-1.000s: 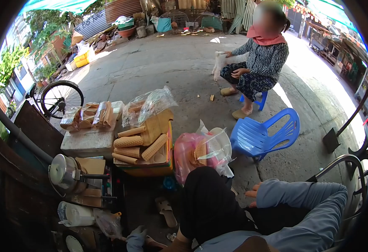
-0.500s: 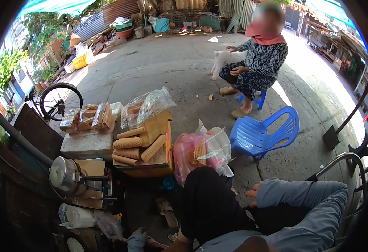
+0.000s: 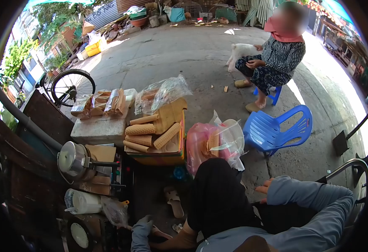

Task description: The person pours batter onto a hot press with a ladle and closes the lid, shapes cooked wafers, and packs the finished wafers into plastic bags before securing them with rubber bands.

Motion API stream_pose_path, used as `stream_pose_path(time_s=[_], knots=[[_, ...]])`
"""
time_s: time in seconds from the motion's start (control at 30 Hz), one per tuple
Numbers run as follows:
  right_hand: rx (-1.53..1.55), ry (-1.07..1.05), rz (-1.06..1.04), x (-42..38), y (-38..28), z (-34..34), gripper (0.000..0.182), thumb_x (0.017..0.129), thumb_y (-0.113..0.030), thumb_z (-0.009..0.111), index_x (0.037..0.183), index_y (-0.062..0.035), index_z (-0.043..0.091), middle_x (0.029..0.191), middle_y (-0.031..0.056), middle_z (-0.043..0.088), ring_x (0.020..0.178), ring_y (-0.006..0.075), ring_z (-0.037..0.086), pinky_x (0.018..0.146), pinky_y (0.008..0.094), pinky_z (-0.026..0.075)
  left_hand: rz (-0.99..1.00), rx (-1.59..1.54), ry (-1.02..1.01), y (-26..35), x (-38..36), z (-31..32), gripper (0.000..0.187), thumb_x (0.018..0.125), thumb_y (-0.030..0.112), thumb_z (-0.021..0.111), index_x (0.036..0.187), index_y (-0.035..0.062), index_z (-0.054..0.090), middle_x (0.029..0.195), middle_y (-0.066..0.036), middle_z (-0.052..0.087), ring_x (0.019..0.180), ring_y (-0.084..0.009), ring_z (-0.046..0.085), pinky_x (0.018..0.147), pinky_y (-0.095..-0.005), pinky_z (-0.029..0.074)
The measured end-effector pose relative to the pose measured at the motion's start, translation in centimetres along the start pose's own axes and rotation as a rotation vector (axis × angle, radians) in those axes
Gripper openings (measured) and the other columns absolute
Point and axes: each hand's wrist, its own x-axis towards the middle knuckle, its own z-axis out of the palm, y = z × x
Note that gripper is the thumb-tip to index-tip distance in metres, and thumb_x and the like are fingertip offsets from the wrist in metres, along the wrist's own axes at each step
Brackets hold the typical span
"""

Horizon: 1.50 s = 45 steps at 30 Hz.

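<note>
At the lower left, my left hand (image 3: 144, 220), which looks gloved in grey, hangs low near a clear plastic bag (image 3: 115, 210); its fingers are too dim and small to make out. My right hand (image 3: 265, 186) rests by my bent knee with its fingers stretched out and nothing in them. Beside the bag stands a clear pitcher (image 3: 83, 202) of pale liquid, and below it a round dark pan (image 3: 79, 235) with a white disc inside. Rolled wafers (image 3: 139, 139) lie on a yellow box (image 3: 158, 158) in front of me.
A lidded metal pot (image 3: 71, 158) stands at the left. Bagged wafers (image 3: 104, 103) lie on a pale foam box (image 3: 100, 131). A pink plastic bag (image 3: 198, 145) stands before my knee, beside a blue chair (image 3: 272, 130). Beyond, a seated person (image 3: 282, 59) touches a white dog (image 3: 240, 54).
My view has swung left and down, so the scene sits further right and higher. The pan at the lower left shows more fully. The seated person's hand has moved slightly along the dog.
</note>
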Motion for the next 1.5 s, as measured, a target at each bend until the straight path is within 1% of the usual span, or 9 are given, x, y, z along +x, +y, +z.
stream_pose_path(time_s=[0.37,0.57,0.67,0.77,0.97,1.0,1.17,1.4,1.5], knots=[[-0.016,0.057,0.035,-1.1,-1.2,-1.1,0.055,0.081,-0.046,0.048,0.124,-0.0122,0.041,0.113,0.0149,0.051,0.103,0.0315,0.049,0.085,0.0404,0.041,0.077,-0.006,0.073,0.3,0.2,0.2,0.037,0.080,0.028,0.048,0.111,0.0076,0.053,0.107,-0.017,0.056,0.101,-0.0335,0.051,0.086,-0.0377,0.041],[0.117,0.592,-0.281,-2.9,0.1,-2.6,0.050,0.072,-0.034,0.058,0.116,-0.0100,0.049,0.104,0.0161,0.054,0.096,0.0327,0.052,0.080,0.0384,0.043,0.280,-0.648,0.697,5.0,1.7,-4.5,0.010,0.081,0.013,0.052,0.082,0.0037,0.053,0.074,-0.011,0.056,0.070,-0.0215,0.056,0.064,-0.0306,0.044],[0.074,0.471,-0.415,-1.9,1.1,-2.0,0.048,0.075,-0.034,0.056,0.117,-0.0115,0.049,0.109,0.0187,0.051,0.100,0.0360,0.049,0.083,0.0396,0.042,0.243,-0.794,1.256,5.8,7.0,-8.9,0.017,0.074,0.015,0.061,0.084,0.0038,0.053,0.081,-0.009,0.054,0.075,-0.0203,0.053,0.068,-0.0309,0.043],[0.068,0.391,-0.458,-2.4,1.8,-0.6,0.046,0.078,-0.034,0.054,0.119,-0.0129,0.049,0.115,0.0212,0.048,0.105,0.0393,0.046,0.086,0.0408,0.041,0.061,-1.809,0.882,9.6,9.0,-15.6,0.020,0.080,0.027,0.055,0.092,0.0128,0.049,0.086,-0.008,0.053,0.070,-0.0225,0.053,0.069,-0.0388,0.045],[0.053,0.374,-0.499,-0.6,1.1,0.0,0.049,0.078,-0.035,0.055,0.121,-0.0126,0.046,0.117,0.0227,0.045,0.107,0.0400,0.043,0.088,0.0425,0.038,0.333,-2.454,0.629,11.7,12.8,-22.3,0.021,0.080,0.034,0.053,0.086,0.0144,0.046,0.078,-0.007,0.049,0.069,-0.0221,0.051,0.066,-0.0420,0.046],[0.049,0.379,-0.502,-0.3,1.0,0.0,0.049,0.078,-0.035,0.055,0.121,-0.0126,0.046,0.117,0.0230,0.044,0.108,0.0401,0.043,0.088,0.0428,0.038,0.686,-2.380,0.705,12.6,11.3,-24.0,0.022,0.081,0.033,0.052,0.085,0.0119,0.045,0.078,-0.008,0.049,0.068,-0.0220,0.050,0.067,-0.0402,0.048],[0.038,0.398,-0.510,0.7,0.3,-0.4,0.051,0.078,-0.035,0.055,0.123,-0.0123,0.043,0.119,0.0242,0.042,0.110,0.0407,0.040,0.090,0.0443,0.036,0.764,-2.395,0.827,14.3,4.8,-31.3,0.022,0.084,0.028,0.050,0.088,0.0058,0.047,0.077,-0.011,0.048,0.072,-0.0243,0.054,0.072,-0.0406,0.051],[0.023,0.478,-0.496,2.1,-1.5,0.3,0.055,0.078,-0.036,0.056,0.125,-0.0120,0.040,0.122,0.0260,0.038,0.112,0.0416,0.036,0.092,0.0463,0.033,0.314,-2.439,0.238,9.2,13.2,-20.6,0.021,0.072,0.019,0.064,0.079,0.0048,0.051,0.063,-0.003,0.046,0.052,-0.0156,0.046,0.041,-0.0281,0.041],[0.012,0.523,-0.476,3.1,-2.2,0.5,0.057,0.079,-0.036,0.056,0.127,-0.0118,0.038,0.123,0.0267,0.036,0.114,0.0419,0.034,0.093,0.0472,0.032,0.151,-2.046,0.380,8.7,13.5,-18.0,0.026,0.072,0.023,0.064,0.096,0.0146,0.057,0.071,0.000,0.047,0.059,-0.0141,0.044,0.051,-0.0331,0.045]])
